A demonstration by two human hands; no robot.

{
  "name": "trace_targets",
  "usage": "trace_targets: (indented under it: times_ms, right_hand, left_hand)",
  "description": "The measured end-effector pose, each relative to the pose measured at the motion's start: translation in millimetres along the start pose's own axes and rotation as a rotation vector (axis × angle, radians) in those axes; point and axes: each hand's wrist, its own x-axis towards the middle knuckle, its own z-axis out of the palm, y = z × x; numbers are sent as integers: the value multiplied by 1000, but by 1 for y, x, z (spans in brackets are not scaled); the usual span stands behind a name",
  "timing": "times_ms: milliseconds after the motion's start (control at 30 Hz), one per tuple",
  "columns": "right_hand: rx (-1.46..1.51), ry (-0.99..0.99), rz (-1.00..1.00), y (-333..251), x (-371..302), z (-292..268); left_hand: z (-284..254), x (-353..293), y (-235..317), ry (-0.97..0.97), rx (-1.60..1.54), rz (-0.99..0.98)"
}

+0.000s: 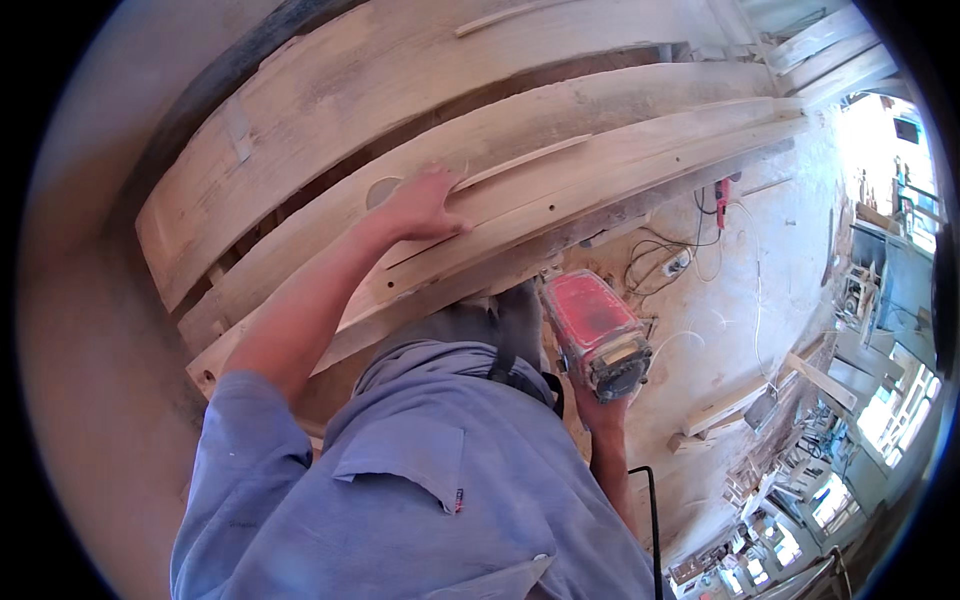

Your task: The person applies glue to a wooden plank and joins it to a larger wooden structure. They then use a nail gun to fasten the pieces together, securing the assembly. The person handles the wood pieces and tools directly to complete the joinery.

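Observation:
My left hand (425,205) reaches over the pale boards and grips a thin wooden strip (530,160), thumb on the near side and fingers on the far side. The strip lies along a long pale plank (640,165) with several dark holes near its front edge. Low at my right side, my right hand (602,408) is closed around a red, boxy power tool (592,310) with a dark, dusty end. The tool hangs beside the plank, apart from it. Its working face and most of my right fingers are hidden.
Wide boards (330,110) with dark gaps between them span the far side. A red-handled tool (722,200) and a tangle of dark cable (650,262) are on the dusty floor at right. Wood offcuts (725,410) lie farther right, with cluttered workshop items behind.

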Motion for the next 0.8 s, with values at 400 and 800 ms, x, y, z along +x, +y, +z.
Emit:
trace_targets:
  times_ms: [400,800]
  right_hand:
    - [-40,-158,97,-12,3,14]
    - [151,-207,-21,-52,9,34]
  left_hand:
    - [0,-99,6,173,131,-73]
    - [3,-94,4,156,122,-59]
